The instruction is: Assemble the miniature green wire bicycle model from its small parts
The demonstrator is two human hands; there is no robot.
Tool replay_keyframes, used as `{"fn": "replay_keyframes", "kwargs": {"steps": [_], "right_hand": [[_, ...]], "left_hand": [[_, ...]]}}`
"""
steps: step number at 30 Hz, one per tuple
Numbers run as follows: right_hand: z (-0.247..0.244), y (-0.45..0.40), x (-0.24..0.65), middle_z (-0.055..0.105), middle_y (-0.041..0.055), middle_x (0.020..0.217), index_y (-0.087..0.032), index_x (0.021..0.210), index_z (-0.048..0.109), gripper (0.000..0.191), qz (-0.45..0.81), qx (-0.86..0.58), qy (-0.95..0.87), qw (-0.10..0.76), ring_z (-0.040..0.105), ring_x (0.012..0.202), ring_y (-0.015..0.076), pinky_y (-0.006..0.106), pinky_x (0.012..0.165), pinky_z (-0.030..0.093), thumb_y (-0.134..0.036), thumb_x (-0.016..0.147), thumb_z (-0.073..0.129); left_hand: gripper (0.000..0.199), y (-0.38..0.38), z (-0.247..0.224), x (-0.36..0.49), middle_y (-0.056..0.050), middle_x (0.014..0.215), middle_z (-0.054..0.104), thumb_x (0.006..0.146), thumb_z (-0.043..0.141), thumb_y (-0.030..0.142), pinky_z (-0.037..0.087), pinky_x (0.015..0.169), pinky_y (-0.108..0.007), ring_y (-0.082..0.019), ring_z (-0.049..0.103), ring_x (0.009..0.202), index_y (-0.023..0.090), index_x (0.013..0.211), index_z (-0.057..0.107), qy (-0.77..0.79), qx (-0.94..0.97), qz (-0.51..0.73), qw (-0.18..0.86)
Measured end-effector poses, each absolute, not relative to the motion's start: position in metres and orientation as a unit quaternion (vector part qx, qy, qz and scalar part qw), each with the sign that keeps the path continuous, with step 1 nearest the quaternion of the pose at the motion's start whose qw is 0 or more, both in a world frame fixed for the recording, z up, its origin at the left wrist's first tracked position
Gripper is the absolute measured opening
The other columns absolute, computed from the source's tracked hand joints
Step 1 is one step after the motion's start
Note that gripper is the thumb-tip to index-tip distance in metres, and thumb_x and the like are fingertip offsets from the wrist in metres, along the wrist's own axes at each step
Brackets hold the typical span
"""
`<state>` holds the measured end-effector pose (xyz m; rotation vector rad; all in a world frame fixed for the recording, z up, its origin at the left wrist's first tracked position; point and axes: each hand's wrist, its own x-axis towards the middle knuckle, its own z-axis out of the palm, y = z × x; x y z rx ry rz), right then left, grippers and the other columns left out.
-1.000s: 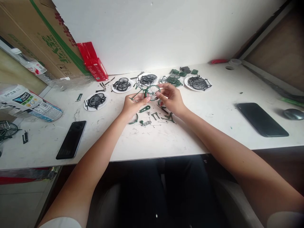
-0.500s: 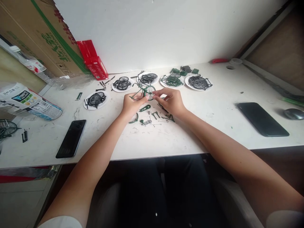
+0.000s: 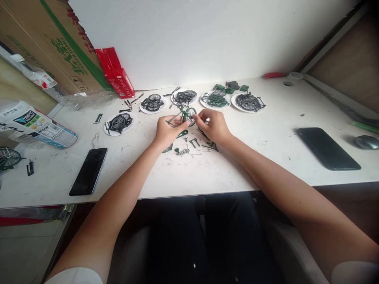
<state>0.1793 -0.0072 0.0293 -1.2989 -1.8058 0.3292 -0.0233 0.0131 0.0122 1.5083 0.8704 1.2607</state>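
Got a black smartphone [image 3: 88, 171] lying up front on the white counter [image 3: 189, 177], then, a bit further in, loose green plastic bits [image 3: 194, 142]. Holding a little green toy bike with spoked wheel [image 3: 180, 114] just above those, clasped in the fingers of the left hand [image 3: 167, 128]. Kinda narrow on the right hand [image 3: 214, 124], fingers right by the wheel, can't tell if gripping it. Behind, round white plates [image 3: 134, 120] full of bike parts, then a red cardboard box [image 3: 124, 83].

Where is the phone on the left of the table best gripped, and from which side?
Best, I'd judge, midway along its two long edges, from above: the phone lies flat and is long and narrow, so thumb and fingers could span its width. The left hand is nearer.
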Motion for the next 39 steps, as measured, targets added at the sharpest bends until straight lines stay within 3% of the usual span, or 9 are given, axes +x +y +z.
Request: {"fn": "replay_keyframes", "kwargs": {"steps": [5, 10, 15, 25, 31, 35, 39], "right_hand": [[0.027, -0.008, 0.177, 0.065, 0.0046, 0.068, -0.020, 0.077, 0.066, 0.059, 0.164, -0.524, -0.722, 0.421, 0.053, 0.063, 0.0178, 0.034, 0.066, 0.039, -0.066, 0.108, 0.048], [0.029, -0.010, 0.179, 0.070, 0.0038, 0.078, -0.020, 0.099, 0.070, 0.031, 0.165, -0.507, -0.728, 0.431, 0.061, 0.071, 0.0190, 0.032, 0.071, 0.043, -0.051, 0.102, 0.066], [0.033, -0.012, 0.179, 0.074, 0.0046, 0.084, -0.020, 0.104, 0.070, 0.016, 0.135, -0.516, -0.744, 0.402, 0.064, 0.073, 0.0201, 0.033, 0.074, 0.045, -0.035, 0.100, 0.065], [0.029, -0.008, 0.180, 0.079, 0.0096, 0.092, -0.020, 0.104, 0.072, 0.021, 0.144, -0.560, -0.736, 0.351, 0.066, 0.078, 0.0236, 0.034, 0.071, 0.044, -0.038, 0.104, 0.061], [0.021, -0.005, 0.179, 0.069, 0.0054, 0.073, -0.020, 0.085, 0.066, 0.037, 0.171, -0.541, -0.734, 0.372, 0.054, 0.064, 0.0185, 0.032, 0.063, 0.038, -0.047, 0.107, 0.053], [0.022, -0.007, 0.177, 0.064, 0.0037, 0.064, -0.020, 0.083, 0.067, 0.051, 0.212, -0.526, -0.728, 0.386, 0.053, 0.061, 0.0181, 0.032, 0.064, 0.038, -0.056, 0.111, 0.044], [0.024, -0.009, 0.176, 0.066, 0.0028, 0.068, -0.020, 0.091, 0.069, 0.042, 0.204, -0.526, -0.716, 0.411, 0.054, 0.061, 0.0170, 0.032, 0.063, 0.039, -0.057, 0.106, 0.056]], "left_hand": [[0.039, 0.016, 0.012, -0.023, -0.012, 0.098, 0.084, 0.073, 0.096, 0.047, 0.068, 0.086, -0.039, -0.027, 0.081, 0.091, 0.016, 0.094, 0.083, 0.365, 0.621, 0.521, 0.458], [0.036, 0.019, 0.010, -0.025, -0.011, 0.096, 0.084, 0.074, 0.095, 0.044, 0.066, 0.081, -0.035, -0.024, 0.080, 0.086, 0.016, 0.093, 0.083, 0.376, 0.627, 0.529, 0.430], [0.031, 0.015, 0.009, -0.026, -0.011, 0.095, 0.083, 0.079, 0.091, 0.043, 0.064, 0.080, -0.034, -0.023, 0.078, 0.086, 0.017, 0.092, 0.082, 0.380, 0.654, 0.518, 0.400], [0.028, 0.013, 0.012, -0.027, -0.008, 0.091, 0.082, 0.079, 0.089, 0.042, 0.062, 0.077, -0.032, -0.022, 0.077, 0.084, 0.017, 0.088, 0.081, 0.398, 0.678, 0.495, 0.371], [0.024, 0.008, 0.017, -0.026, -0.008, 0.093, 0.083, 0.081, 0.087, 0.039, 0.062, 0.078, -0.032, -0.022, 0.076, 0.083, 0.018, 0.090, 0.082, 0.398, 0.695, 0.486, 0.351], [0.023, 0.008, 0.019, -0.025, -0.008, 0.092, 0.083, 0.081, 0.087, 0.038, 0.062, 0.079, -0.033, -0.023, 0.076, 0.084, 0.018, 0.090, 0.082, 0.397, 0.692, 0.485, 0.358], [0.023, 0.009, 0.019, -0.026, -0.008, 0.091, 0.082, 0.080, 0.088, 0.038, 0.061, 0.077, -0.031, -0.022, 0.076, 0.083, 0.018, 0.090, 0.082, 0.403, 0.682, 0.493, 0.360]]}}
